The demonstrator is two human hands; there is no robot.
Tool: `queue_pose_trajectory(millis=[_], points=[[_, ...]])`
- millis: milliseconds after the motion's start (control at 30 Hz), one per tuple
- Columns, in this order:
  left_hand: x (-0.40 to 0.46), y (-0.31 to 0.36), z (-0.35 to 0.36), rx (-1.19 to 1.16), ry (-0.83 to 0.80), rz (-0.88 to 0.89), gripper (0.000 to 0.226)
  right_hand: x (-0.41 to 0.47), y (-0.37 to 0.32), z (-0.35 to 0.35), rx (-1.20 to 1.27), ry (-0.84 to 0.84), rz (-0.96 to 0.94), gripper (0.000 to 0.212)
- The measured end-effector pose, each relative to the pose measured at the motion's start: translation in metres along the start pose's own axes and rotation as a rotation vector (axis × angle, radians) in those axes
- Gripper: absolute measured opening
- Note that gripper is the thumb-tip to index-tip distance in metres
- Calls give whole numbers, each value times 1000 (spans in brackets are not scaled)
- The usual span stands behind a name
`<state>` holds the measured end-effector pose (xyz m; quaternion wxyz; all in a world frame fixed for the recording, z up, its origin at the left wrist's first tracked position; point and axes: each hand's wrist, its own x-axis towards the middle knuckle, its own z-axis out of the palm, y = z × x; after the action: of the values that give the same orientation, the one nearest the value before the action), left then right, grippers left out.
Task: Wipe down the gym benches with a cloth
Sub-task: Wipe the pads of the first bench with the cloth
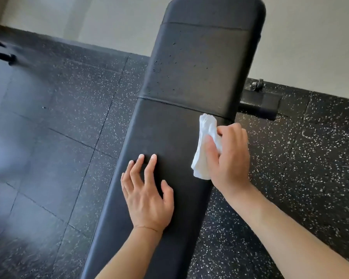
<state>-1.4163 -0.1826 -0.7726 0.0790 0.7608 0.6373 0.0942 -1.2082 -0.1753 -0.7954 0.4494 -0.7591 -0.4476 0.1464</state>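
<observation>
The white cloth (205, 146) lies bunched against the right edge of the black gym bench (169, 137), just below the seam that crosses the padding. The right hand (228, 156) grips it, fingers (211, 149) curled over the wad and pressing it to the vinyl at the pad's side. The left hand (147, 192) rests flat on the near section of the pad, its fingers spread and straight, holding nothing; it seems to steady the person over the bench.

The step in hand appears to be the wiping of this near section, with the cloth now at its right border. Beyond the seam, the middle panel (195, 63) shows many small dark specks, possibly droplets or marks, so that part probably remains to be done. The next move likely calls for sweeping the cloth across the pad or carrying it up over the seam, keeping firm, even pressure so the bunched fabric does not slip from the grip.

Around the bench lies speckled rubber floor (300, 178), with a pale wall (310, 37) behind it.
</observation>
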Motion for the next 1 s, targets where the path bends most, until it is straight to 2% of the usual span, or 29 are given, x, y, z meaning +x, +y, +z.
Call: queue_pose_trajectory(millis=[233, 367, 567, 667, 833, 1000], points=[[-2, -5, 4, -23, 31, 37, 60, -14, -20, 6, 102, 172, 262, 24], [-4, -7, 5, -51, 59, 45, 58, -59, -24, 11, 201, 240, 354, 17], [-6, -7, 4, -63, 75, 41, 57, -191, -41, 18, 293, 186, 392, 20], [-8, -6, 3, -67, 64, 39, 57, -224, -46, 17, 301, 133, 401, 18], [-6, -4, 4, -63, 73, 44, 56, -161, -32, 15, 294, 150, 348, 26], [-5, -6, 8, -47, 66, 42, 58, -44, -5, 18, 248, 217, 428, 23]])
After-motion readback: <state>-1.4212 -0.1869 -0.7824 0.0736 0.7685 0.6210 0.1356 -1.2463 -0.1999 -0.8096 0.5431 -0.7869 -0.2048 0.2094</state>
